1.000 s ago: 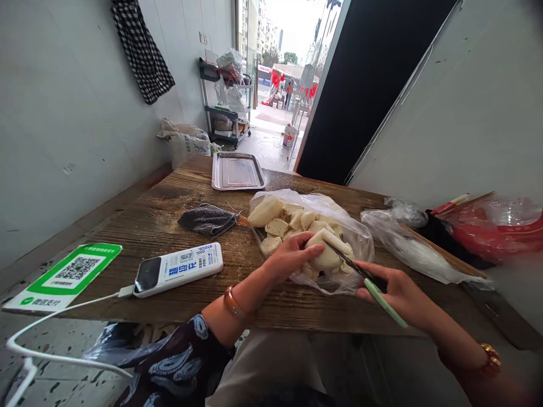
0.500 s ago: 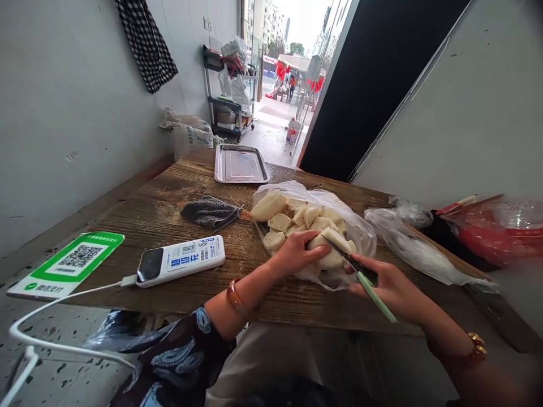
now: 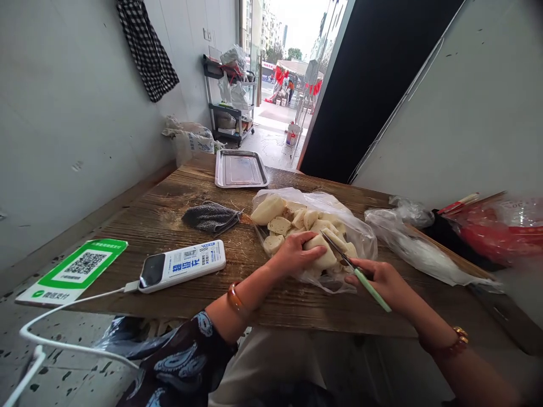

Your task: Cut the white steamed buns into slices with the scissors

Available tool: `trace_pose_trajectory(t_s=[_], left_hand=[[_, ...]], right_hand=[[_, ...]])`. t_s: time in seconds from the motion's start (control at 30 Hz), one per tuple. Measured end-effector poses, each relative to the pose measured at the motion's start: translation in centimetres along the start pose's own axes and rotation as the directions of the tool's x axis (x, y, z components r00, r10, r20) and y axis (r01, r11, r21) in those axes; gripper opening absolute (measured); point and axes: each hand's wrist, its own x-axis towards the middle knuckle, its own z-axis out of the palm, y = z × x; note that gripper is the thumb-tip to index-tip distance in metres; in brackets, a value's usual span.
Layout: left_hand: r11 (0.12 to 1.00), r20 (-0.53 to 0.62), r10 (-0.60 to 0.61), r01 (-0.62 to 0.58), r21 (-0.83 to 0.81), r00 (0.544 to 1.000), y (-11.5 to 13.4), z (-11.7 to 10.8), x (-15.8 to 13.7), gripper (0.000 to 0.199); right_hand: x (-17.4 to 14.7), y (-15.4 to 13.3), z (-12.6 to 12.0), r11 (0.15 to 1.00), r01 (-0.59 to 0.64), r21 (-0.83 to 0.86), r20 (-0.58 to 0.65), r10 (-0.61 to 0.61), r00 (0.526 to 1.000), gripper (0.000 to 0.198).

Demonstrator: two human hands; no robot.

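My left hand is closed around a smooth off-white chunk, like a piece of peeled root, above an open clear plastic bag. My right hand grips a knife by its light green handle. Its narrow dark blade points up and left, beside the held chunk, with a paler long piece just past it. Several similar chunks lie in the bag, among them a large rounded one and a cut one with a speckled face. Fingertips under the held chunk are hidden.
On the wooden table are a grey cloth, a metal tray, a white power bank with its cable, and a green QR card. More plastic bags lie right. A cart stands near the doorway.
The knife blade, earlier against the top of the held chunk, now sits at its right side, with a gap between chunk and long piece. My right hand has shifted slightly left. The view tilted slightly.
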Motion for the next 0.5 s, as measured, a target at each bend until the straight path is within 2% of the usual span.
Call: trace_pose_trajectory(t_s=[0.07, 0.13, 0.2, 0.27, 0.33, 0.4, 0.5], left_hand=[[0.982, -0.003, -0.031, 0.030, -0.188, 1.000, -0.3, 0.0, 0.2, 0.044], [0.910, -0.010, -0.057, 0.048, -0.411, 0.998, -0.5, 0.0, 0.4, 0.048], [0.825, -0.020, -0.068, 0.045, -0.564, 0.997, -0.8, 0.0, 0.6, 0.049], [0.770, -0.008, -0.085, 0.060, -0.635, 0.996, -0.9, -0.2, 0.7, 0.048], [0.739, 0.031, -0.111, 0.104, -0.666, 0.993, -0.9, -0.3, 0.7, 0.047], [0.723, 0.054, -0.126, 0.129, -0.679, 0.991, -0.9, -0.4, 0.7, 0.046], [0.711, 0.044, -0.102, 0.104, -0.695, 0.994, -0.9, -0.5, 0.7, 0.042]], right_hand=[[0.3, 0.6, 0.0, 0.999, -0.046, 0.015, -0.012, 0.047, 0.999, 0.054], [0.7, 1.3, -0.3, 0.990, -0.114, 0.078, -0.013, 0.115, 0.993, 0.059], [1.0, 1.9, -0.6, 0.966, -0.176, 0.187, -0.014, 0.181, 0.983, 0.065], [1.2, 2.3, -0.9, 0.939, -0.214, 0.269, -0.012, 0.226, 0.974, 0.070], [1.2, 2.5, -1.3, 0.934, -0.230, 0.274, -0.015, 0.244, 0.970, 0.073], [0.8, 2.5, -1.7, 0.957, -0.220, 0.191, -0.026, 0.229, 0.973, 0.076], [-0.4, 2.1, -2.2, 0.986, -0.165, -0.007, -0.082, 0.164, 0.983, 0.074]])
